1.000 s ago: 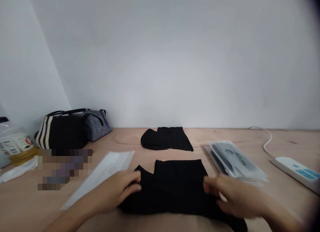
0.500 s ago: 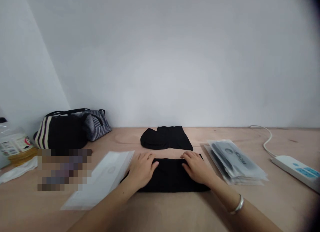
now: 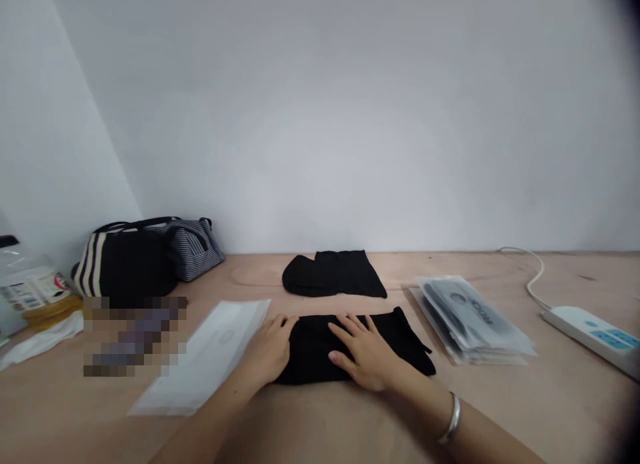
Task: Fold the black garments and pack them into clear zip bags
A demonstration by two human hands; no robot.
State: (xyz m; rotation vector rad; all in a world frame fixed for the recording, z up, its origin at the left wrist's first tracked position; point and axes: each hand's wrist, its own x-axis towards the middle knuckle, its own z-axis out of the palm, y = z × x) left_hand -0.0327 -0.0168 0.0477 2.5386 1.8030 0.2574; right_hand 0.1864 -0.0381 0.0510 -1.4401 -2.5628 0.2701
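In front of me a folded black cloth (image 3: 315,357) lies flat on the wooden table, its right end showing a few loose layers. At the cloth's left end, my left hand (image 3: 273,349) has its fingers bent and drawn together on the fabric. My right hand (image 3: 364,352) rests palm down over the middle of the cloth, fingers spread. Behind it lies a second black cloth piece (image 3: 335,276), with a rounded left end. Left of my left hand is a flat, frosted plastic bag (image 3: 200,357).
To the right are stacked frosted bags (image 3: 473,321) with dark contents, and a white power strip (image 3: 590,327) with its cord. At the left stand a black and striped bag (image 3: 140,264), a bottle of yellow liquid (image 3: 37,291), a white cloth (image 3: 43,341) and a blurred-out item (image 3: 137,337).
My right hand has slid left from the cloth's right end to its middle, baring that end. My left hand's fingers have bent and drawn together at the left end.
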